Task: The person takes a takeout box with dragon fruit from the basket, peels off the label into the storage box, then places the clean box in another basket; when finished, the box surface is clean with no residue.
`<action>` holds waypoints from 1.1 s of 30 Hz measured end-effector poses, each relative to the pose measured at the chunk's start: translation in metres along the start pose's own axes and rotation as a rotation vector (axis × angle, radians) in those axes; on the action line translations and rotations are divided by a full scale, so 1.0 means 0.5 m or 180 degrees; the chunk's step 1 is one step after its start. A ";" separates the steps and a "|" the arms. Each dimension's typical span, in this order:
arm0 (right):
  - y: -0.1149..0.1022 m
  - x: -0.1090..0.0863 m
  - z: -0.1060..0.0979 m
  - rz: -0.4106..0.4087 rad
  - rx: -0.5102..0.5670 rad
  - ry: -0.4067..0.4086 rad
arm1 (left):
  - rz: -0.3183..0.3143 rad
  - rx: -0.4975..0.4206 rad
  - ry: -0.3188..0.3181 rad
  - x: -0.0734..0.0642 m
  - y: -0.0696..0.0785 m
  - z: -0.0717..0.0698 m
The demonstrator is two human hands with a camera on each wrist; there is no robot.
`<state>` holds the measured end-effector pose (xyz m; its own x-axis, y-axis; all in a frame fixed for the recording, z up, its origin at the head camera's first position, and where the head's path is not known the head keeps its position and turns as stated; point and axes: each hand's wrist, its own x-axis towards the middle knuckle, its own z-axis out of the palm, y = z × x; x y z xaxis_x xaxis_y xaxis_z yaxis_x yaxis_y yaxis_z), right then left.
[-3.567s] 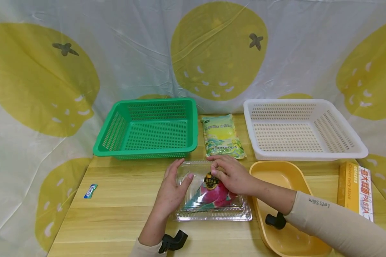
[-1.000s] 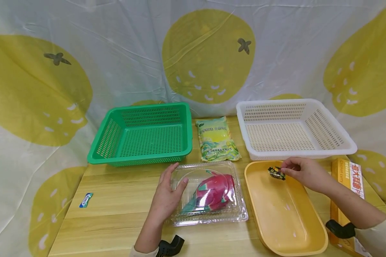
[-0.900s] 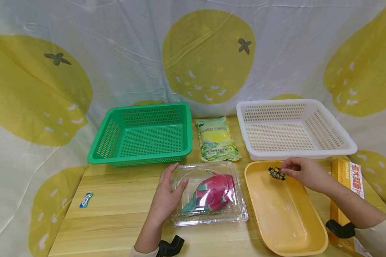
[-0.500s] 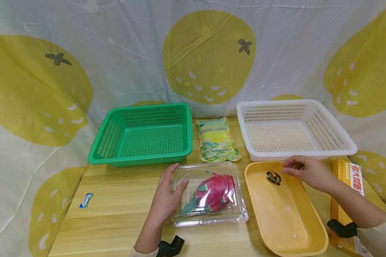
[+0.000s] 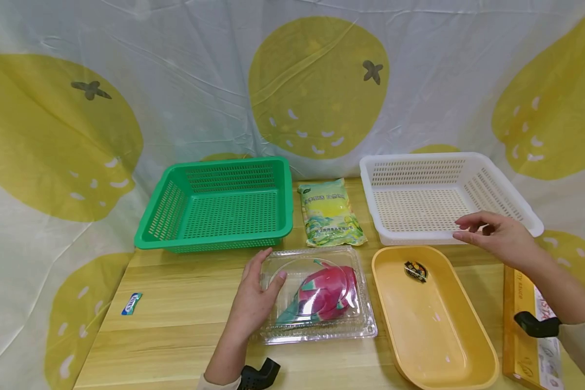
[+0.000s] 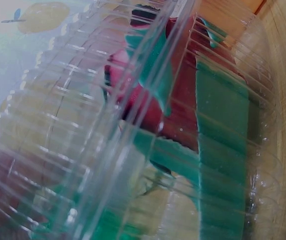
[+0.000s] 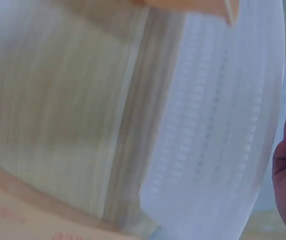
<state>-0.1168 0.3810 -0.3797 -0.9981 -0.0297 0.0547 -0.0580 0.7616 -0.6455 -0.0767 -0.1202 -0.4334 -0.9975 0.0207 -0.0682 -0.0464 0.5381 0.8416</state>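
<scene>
My left hand (image 5: 253, 298) rests along the left side of a clear plastic clamshell box (image 5: 322, 338), thumb over its lid, fingers fairly straight. Inside the closed box lies a pink-and-green dragon fruit (image 5: 327, 292); the left wrist view shows the box's ridged wall (image 6: 58, 125) close up. My right hand (image 5: 504, 238) hovers above the front rim of the white basket (image 5: 419, 237), fingers loosely bent and holding nothing. A black-and-gold sticker (image 5: 416, 272) lies at the far end of the orange-yellow tub (image 5: 434, 330), to the right of the box.
A green basket (image 5: 214, 242) stands back left, with a yellow-green printed bag (image 5: 329, 214) between it and the white basket. A pasta box (image 5: 526, 330) lies right of the tub, partly under my right forearm. A small blue-green packet (image 5: 131, 304) sits far left.
My right hand peeled the sticker off the clamshell lid, carried it to the tub and let it go there. Since then it has moved up and right. My left hand has stayed on the box.
</scene>
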 end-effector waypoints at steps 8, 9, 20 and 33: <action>0.054 0.013 -0.037 0.0062 0.0048 -0.0358 | 0.0017 -0.0023 0.0005 -0.001 0.002 0.002; 0.057 0.014 -0.038 0.0064 0.0063 -0.0404 | 0.0013 -0.0031 0.0004 -0.001 0.002 0.002; 0.059 0.024 -0.025 0.0121 -0.0297 -0.0641 | -0.0130 -0.0271 -0.0186 0.000 0.000 -0.008; 0.058 0.024 -0.024 0.0099 -0.0272 -0.0632 | -0.0299 -0.1006 -0.0484 0.003 0.000 -0.034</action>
<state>-0.1301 0.4106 -0.3885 -0.9847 -0.1259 -0.1208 -0.0335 0.8159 -0.5772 -0.0792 -0.1348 -0.4244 -0.9697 0.1214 -0.2119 -0.1755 0.2570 0.9504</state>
